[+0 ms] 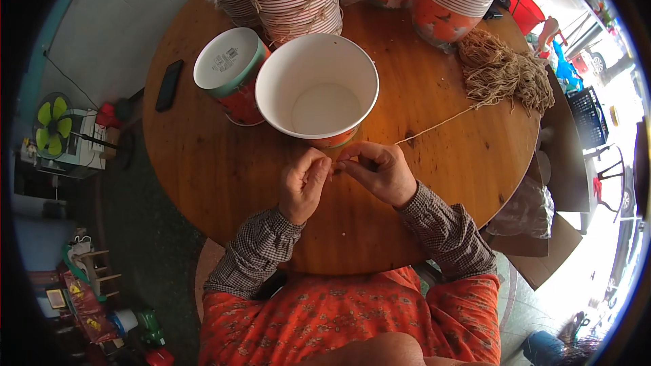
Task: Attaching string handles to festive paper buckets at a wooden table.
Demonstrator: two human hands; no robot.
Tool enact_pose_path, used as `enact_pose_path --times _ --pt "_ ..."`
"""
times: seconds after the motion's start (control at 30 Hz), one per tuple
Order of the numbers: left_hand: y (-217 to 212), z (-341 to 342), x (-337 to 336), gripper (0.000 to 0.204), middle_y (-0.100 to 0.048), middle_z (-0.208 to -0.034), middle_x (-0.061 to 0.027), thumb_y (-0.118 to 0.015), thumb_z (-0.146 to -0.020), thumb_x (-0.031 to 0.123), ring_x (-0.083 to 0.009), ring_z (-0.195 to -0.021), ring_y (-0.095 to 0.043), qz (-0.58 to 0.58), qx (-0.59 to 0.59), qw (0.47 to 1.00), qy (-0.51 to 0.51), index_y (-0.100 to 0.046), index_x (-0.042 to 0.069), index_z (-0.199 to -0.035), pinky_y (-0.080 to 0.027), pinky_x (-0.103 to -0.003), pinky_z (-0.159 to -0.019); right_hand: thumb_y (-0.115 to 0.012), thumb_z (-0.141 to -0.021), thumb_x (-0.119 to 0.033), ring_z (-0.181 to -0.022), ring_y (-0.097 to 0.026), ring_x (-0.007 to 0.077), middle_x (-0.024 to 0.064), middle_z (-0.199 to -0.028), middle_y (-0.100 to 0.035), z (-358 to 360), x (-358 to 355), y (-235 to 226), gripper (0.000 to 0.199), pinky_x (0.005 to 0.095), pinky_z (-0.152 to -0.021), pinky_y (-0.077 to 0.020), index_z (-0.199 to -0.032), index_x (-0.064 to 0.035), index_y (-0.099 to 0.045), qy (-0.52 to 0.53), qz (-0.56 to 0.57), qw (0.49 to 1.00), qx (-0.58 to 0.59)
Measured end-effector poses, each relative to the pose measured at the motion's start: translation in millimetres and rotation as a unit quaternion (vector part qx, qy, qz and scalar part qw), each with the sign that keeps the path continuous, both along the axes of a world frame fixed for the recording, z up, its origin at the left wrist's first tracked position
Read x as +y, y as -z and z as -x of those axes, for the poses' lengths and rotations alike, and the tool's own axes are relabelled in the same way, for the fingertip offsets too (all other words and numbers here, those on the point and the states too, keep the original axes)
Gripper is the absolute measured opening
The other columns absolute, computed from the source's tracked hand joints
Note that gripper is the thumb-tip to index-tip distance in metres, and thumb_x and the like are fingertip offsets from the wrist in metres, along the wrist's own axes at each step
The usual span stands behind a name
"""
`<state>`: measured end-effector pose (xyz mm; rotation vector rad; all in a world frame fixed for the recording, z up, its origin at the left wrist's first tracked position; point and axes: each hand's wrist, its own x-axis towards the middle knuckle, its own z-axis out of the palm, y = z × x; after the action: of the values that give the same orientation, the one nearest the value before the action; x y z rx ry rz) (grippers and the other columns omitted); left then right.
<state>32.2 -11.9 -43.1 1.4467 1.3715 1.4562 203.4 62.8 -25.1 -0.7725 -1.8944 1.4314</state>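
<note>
My left hand (306, 183) and my right hand (381, 171) meet fingertip to fingertip over the near part of the table, both closed in a pinch. A thin tan twine (434, 126) runs from a loose hank of twine (505, 71) at the right to behind my right hand, and its end seems to lie between the fingertips of both hands. Just beyond them stands a white-lined paper bucket (271, 88), upright, its mouth facing up. Touching its left side is an upside-down paper bucket (227, 71), green-banded and red, with its white base showing.
Tall stacks of nested buckets (291, 0) rise at the table's far side, some wrapped with twine. More plastic-wrapped buckets (454, 0) stand far right. A black phone (169, 85) lies near the left edge of the round wooden table (224, 176). Cardboard boxes (542, 251) stand right, a fan (54, 124) left.
</note>
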Motion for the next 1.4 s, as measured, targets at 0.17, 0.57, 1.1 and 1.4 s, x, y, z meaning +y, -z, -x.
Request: enact_pose_path --times 0.17,0.57,1.1,1.4 --pt "5.8 3.6 1.3 0.01 -0.055 -0.078 -0.0045 -0.055 -0.096 0.008 -0.0103 -0.067 -0.052 -0.051 0.035 0.998 0.011 -0.054 0.0 -0.089 -0.043 -0.024 -0.062 -0.07 -0.085 -0.008 -0.05 -0.033 -0.0008 -0.0077 -0.054 -0.041 3.1 -1.8 1.0 0.007 0.02 -0.045 -0.0282 -0.089 -0.0038 -0.066 0.028 -0.007 0.999 0.036" --pt "9.0 -2.4 2.5 0.007 -0.057 -0.091 -0.01 -0.06 -0.09 -0.001 -0.0185 -0.079 -0.057 -0.105 0.106 0.989 -0.009 -0.055 -0.001 -0.094 -0.047 -0.028 -0.072 -0.069 -0.084 -0.007 -0.049 -0.039 0.0018 0.0002 -0.057 -0.052 -6.0 -0.4 0.9 0.006 0.0218 -0.046 -0.0337 -0.088 -0.0031 -0.066 0.029 -0.118 0.991 0.051" --pt "-69.6 48.1 23.4 0.031 -0.063 -0.109 -0.0109 -0.068 -0.079 0.002 -0.0306 -0.105 -0.058 -0.202 0.526 0.821 -0.094 -0.063 0.003 -0.11 -0.042 -0.045 -0.096 -0.068 -0.089 -0.01 -0.063 -0.05 0.0015 -0.0043 -0.071 -0.059 -23.1 16.0 -3.7 0.01 0.0188 -0.053 -0.0419 -0.088 -0.0012 -0.064 0.074 0.118 0.971 0.193" --pt "-84.4 7.3 26.5 0.024 -0.066 -0.1 -0.0087 -0.062 -0.091 0.006 -0.0104 -0.088 -0.06 -0.111 0.263 0.957 -0.058 -0.061 -0.005 -0.113 -0.049 -0.024 -0.076 -0.067 -0.088 -0.005 -0.077 -0.058 0.0052 0.0058 -0.109 -0.054 -20.4 11.2 -9.4 0.006 0.0199 -0.056 -0.0512 -0.089 -0.0007 -0.062 0.08 0.08 0.942 0.316"
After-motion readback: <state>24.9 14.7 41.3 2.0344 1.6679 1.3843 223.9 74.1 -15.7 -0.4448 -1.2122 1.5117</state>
